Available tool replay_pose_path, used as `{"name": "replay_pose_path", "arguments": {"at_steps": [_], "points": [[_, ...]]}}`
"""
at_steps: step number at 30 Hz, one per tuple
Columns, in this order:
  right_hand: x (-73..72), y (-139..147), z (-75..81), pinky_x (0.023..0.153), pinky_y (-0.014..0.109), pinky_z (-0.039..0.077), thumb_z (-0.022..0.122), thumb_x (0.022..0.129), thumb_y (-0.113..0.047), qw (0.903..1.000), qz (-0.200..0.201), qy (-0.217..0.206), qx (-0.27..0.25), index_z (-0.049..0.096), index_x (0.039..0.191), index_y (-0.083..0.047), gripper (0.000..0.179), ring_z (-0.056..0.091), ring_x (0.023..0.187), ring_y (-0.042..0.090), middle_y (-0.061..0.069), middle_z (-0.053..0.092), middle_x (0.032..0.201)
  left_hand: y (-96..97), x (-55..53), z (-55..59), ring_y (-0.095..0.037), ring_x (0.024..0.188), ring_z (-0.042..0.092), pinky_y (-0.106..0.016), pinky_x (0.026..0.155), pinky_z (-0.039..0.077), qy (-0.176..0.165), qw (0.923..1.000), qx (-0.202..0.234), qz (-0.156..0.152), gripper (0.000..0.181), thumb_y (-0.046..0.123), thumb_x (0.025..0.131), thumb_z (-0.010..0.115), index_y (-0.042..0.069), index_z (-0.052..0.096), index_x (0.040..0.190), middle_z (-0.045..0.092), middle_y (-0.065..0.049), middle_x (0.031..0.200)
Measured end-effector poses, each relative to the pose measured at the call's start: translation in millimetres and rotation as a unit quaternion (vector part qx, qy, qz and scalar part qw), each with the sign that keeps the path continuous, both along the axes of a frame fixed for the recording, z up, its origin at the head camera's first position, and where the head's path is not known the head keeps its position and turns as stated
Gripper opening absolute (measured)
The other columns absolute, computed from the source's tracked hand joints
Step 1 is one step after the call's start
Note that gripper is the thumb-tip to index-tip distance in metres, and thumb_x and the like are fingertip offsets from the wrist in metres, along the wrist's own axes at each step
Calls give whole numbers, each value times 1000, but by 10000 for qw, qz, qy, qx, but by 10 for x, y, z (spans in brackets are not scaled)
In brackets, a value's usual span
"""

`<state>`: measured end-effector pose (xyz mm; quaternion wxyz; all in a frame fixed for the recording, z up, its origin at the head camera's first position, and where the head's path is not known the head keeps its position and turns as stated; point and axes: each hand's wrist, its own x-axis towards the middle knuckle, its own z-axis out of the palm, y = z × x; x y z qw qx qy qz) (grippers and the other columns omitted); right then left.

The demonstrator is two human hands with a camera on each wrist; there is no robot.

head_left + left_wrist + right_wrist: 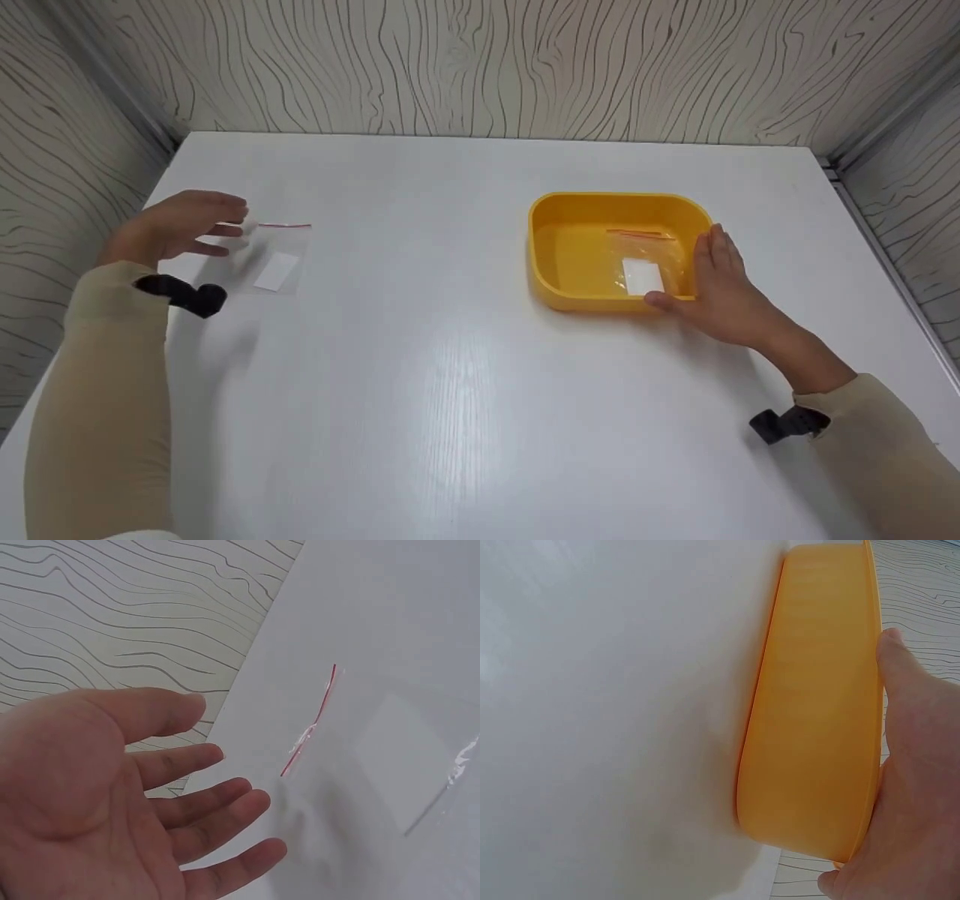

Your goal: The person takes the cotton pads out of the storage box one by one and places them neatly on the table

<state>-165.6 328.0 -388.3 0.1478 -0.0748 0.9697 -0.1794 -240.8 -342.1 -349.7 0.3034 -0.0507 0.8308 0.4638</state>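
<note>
My left hand (187, 223) hovers at the left of the table, palm facing inward and fingers spread, with nothing in it. Just beyond its fingertips lies a clear zip bag (300, 247) with a red seal strip and a white slip (405, 757) inside. On the right stands a yellow plastic box (570, 303). My right hand (731, 304) rests against its near right corner, thumb on the front rim and fingers extended along the right side. Inside the box, clear zip bags (637, 247) overlap, showing two red strips and a white slip (643, 277).
The white table (420, 360) lies under everything, its surface reflecting light near the middle. A wood-grain patterned panel (450, 67) rises behind the far edge, with similar panels at both sides. Dark wrist mounts (191, 295) protrude from both sleeves.
</note>
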Motion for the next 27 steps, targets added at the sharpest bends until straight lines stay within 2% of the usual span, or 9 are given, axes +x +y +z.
{"name": "replay_pose_path", "arguments": {"at_steps": [4, 14, 19, 27], "points": [[10, -4, 6, 116, 70, 13, 60, 90, -70, 10000, -24, 21, -25, -18, 151, 13, 129, -24, 149, 47, 27, -33, 159, 17, 0, 18, -37, 149, 26, -40, 107, 47, 155, 9999, 32, 16, 72, 37, 110, 42, -2, 9, 161, 13, -26, 166], [22, -16, 18, 116, 70, 12, 60, 89, -71, 10000, -55, -14, -63, -20, 151, 11, 130, -24, 149, 46, 26, -35, 158, 61, 2, -33, -32, 149, 31, -40, 109, 45, 477, 9981, 399, -39, 67, 33, 110, 45, 7, 13, 163, 21, -21, 165], [15, -13, 14, 117, 69, 12, 61, 90, -69, 10000, -39, 21, -52, -19, 151, 12, 129, -23, 149, 47, 27, -33, 159, 84, 39, -80, -31, 148, 32, -39, 109, 46, 598, 9952, 771, -70, 69, 35, 108, 50, 14, 16, 164, 22, -18, 164], [14, 2, 1, 118, 68, 9, 61, 92, -67, 9999, 44, 97, -77, -18, 150, 14, 127, -22, 148, 49, 29, -33, 158, 139, 82, -148, -31, 148, 33, -36, 102, 52, 717, 9869, 1445, 86, 69, 37, 107, 53, 20, 19, 163, 20, -17, 166]]}}
